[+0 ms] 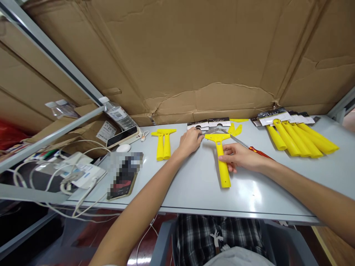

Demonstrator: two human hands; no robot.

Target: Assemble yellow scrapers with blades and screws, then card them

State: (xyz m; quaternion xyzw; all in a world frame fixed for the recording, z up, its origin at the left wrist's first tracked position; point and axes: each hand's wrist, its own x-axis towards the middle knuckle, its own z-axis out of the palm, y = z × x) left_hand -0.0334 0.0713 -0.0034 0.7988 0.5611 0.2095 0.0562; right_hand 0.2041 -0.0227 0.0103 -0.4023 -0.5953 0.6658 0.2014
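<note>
My right hand (pixel 235 157) is closed around the grip of a yellow scraper handle (pixel 224 170), whose wide T-shaped head points away from me. My left hand (pixel 190 141) reaches to the left of that head, fingers curled down by some thin grey metal pieces (pixel 213 130); what its fingertips pinch, if anything, is too small to make out. Just beyond lie black-and-white cards (pixel 219 122) and flat yellow plastic parts (pixel 235 130). A screwdriver (pixel 259 152) with a red and yellow handle lies behind my right hand. Two more yellow scraper handles (pixel 166 145) lie side by side at the left.
Several carded yellow scrapers (pixel 294 140) are fanned out on the right of the white table (pixel 194 195). On the left are a phone (pixel 126 177), another phone (pixel 122 136), a water bottle (pixel 119 114) and tangled white cables (pixel 69 177). Cardboard (pixel 208 55) walls the back.
</note>
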